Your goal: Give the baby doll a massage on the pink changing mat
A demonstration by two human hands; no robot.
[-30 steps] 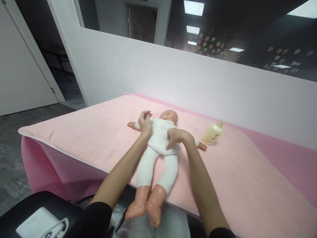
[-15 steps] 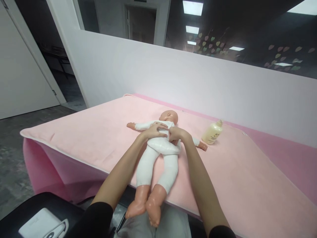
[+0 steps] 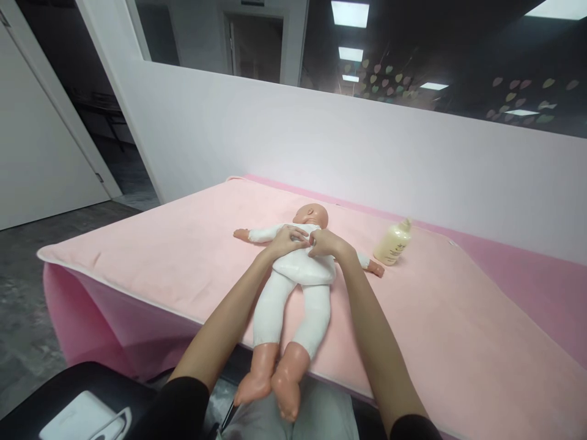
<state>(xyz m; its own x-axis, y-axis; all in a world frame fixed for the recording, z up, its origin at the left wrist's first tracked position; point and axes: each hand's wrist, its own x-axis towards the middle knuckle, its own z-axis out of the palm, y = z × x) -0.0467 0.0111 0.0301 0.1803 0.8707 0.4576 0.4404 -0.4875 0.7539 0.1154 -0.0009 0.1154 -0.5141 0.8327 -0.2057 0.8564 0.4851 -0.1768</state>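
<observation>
A baby doll (image 3: 305,269) with a white cloth body lies stretched out, its head away from me and turned sideways, arms spread, feet past the near edge. My left hand (image 3: 290,240) rests on the upper torso with its fingers spread, holding nothing. Against the torso just to its right, my right hand (image 3: 324,242) has its fingers curled together; whether they pinch anything is hidden. The fingertips of both hands nearly meet over the middle of the torso.
A yellow pump bottle (image 3: 393,243) stands right of the doll's arm. Pink cloth (image 3: 174,244) covers the table up to a white wall (image 3: 321,134) with a dark window. Lower left, a white device (image 3: 85,415) with a strap lies on a black seat (image 3: 59,388).
My right hand has shifted slightly up and left over the torso, from a fist to curled fingers nearer my left hand. The left-hand fingers have drawn a little closer together. The doll stays put.
</observation>
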